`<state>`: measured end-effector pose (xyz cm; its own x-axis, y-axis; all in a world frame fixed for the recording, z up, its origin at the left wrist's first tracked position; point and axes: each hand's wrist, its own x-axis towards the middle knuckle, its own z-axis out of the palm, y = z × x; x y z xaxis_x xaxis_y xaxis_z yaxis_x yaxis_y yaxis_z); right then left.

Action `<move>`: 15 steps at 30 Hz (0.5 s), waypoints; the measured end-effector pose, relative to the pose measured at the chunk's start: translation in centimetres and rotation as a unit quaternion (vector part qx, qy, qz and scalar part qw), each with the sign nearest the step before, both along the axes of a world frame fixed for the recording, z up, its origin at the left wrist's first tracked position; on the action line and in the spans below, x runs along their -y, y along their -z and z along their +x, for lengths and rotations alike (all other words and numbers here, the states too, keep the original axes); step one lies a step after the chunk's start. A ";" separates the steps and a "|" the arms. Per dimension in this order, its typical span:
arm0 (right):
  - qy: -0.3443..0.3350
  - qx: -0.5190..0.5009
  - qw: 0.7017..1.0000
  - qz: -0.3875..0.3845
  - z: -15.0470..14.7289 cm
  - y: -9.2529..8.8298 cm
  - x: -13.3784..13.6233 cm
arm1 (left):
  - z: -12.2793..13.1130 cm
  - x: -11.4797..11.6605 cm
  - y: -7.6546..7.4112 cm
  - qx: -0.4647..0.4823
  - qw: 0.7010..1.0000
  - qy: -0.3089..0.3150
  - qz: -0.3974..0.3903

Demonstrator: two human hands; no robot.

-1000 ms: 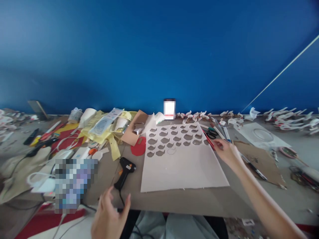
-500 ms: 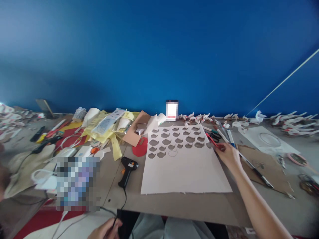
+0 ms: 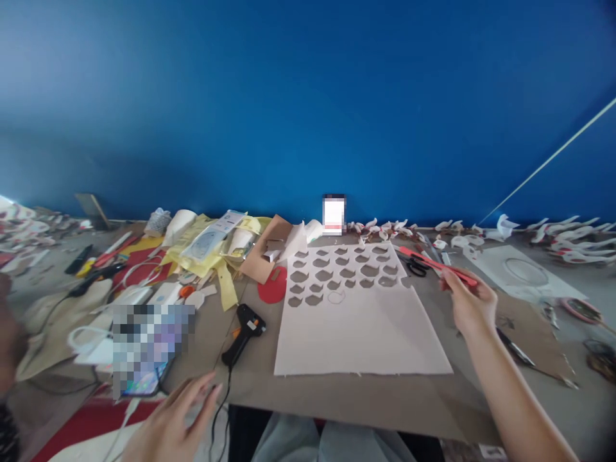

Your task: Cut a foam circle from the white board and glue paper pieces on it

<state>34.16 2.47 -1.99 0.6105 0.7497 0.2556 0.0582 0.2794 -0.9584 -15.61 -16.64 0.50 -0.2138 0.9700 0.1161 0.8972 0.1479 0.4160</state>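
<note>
One red tool (image 3: 437, 264), long and thin, in the right hand (image 3: 469, 307), lifted over the table (image 3: 366, 401) just right of the white sheet (image 3: 359, 321); too blurred to tell whether it is a cutter or a pen. Fingers closed round its near end, far end pointing left and away toward the black-handled scissors (image 3: 414, 265). Left hand (image 3: 168, 423) low at the frame's bottom edge, partly cut off, fingers spread and loose, holding nothing, fingertips just beside the cord of the black glue gun (image 3: 243, 325). White sheet lies flat, rows of cut-out holes across its far half, one pencilled outline below them. Red disc (image 3: 272, 287) touching the sheet's left edge. Brown cardboard (image 3: 522, 321) under the right forearm, pens scattered near it. Small white paper shapes (image 3: 553, 240) lined along the blue wall. Left side cluttered, blurred, one patch pixelated.
</note>
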 end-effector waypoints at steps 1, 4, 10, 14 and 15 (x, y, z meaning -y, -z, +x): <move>-0.030 -0.003 1.000 0.008 -0.8 -0.9 0.4 | 1.9 -1.1 -0.7 0.019 0.998 0.030 0.054; -0.145 0.009 0.989 -0.012 -3.7 -3.3 2.2 | 8.2 -4.6 -2.9 0.103 0.977 0.151 0.112; -0.325 0.005 0.942 -0.080 -9.8 -6.1 4.8 | 16.7 -9.6 -5.2 0.282 0.913 0.293 0.032; -0.346 -0.001 0.935 -0.075 -12.0 -6.2 5.2 | 18.6 -10.1 -4.4 0.384 0.888 0.251 -0.016; -0.358 0.000 0.931 -0.073 -12.5 -6.0 5.3 | 18.9 -10.1 -4.0 0.418 0.880 0.225 -0.020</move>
